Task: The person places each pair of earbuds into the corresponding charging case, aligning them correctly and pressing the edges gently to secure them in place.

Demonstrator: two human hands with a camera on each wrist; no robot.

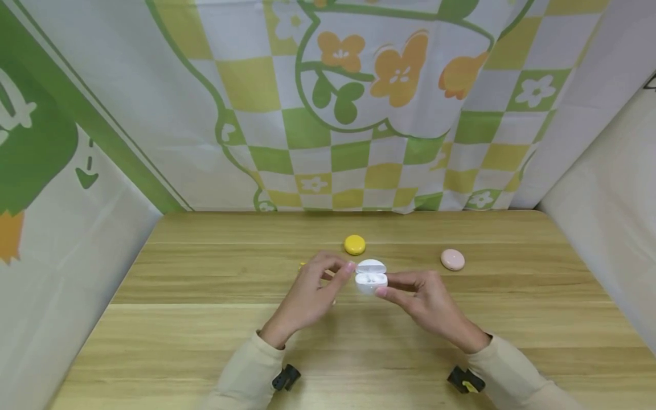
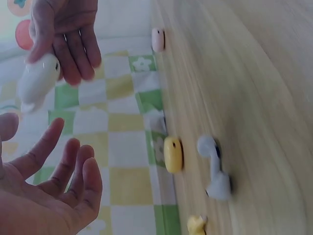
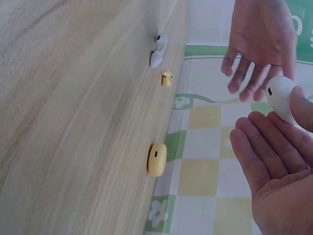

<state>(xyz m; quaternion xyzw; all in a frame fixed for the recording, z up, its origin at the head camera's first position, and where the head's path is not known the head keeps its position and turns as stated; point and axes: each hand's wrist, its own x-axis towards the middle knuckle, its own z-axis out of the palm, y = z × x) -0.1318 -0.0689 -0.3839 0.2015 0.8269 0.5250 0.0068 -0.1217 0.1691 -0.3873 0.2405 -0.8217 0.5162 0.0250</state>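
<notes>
A white earbud case [image 1: 371,283] with its lid raised is held in the air by my right hand [image 1: 433,299], thumb in front and fingers behind. Whether anything sits inside it is too small to tell. Just left of the case hovers my left hand [image 1: 315,290]; in the left wrist view its fingers [image 2: 51,139] are spread, loosely bent and apart from the case. Below, two white earbuds [image 2: 215,171] lie on the table, mostly hidden by the left hand in the head view. Close by are yellow earbuds [image 3: 167,78].
A yellow earbud case [image 1: 355,244] lies behind the hands on the wooden table [image 1: 205,330]. Farther right is a pink case [image 1: 453,259]. A patterned cloth [image 1: 359,154] hangs at the table's back edge, with white cloth walls at both sides.
</notes>
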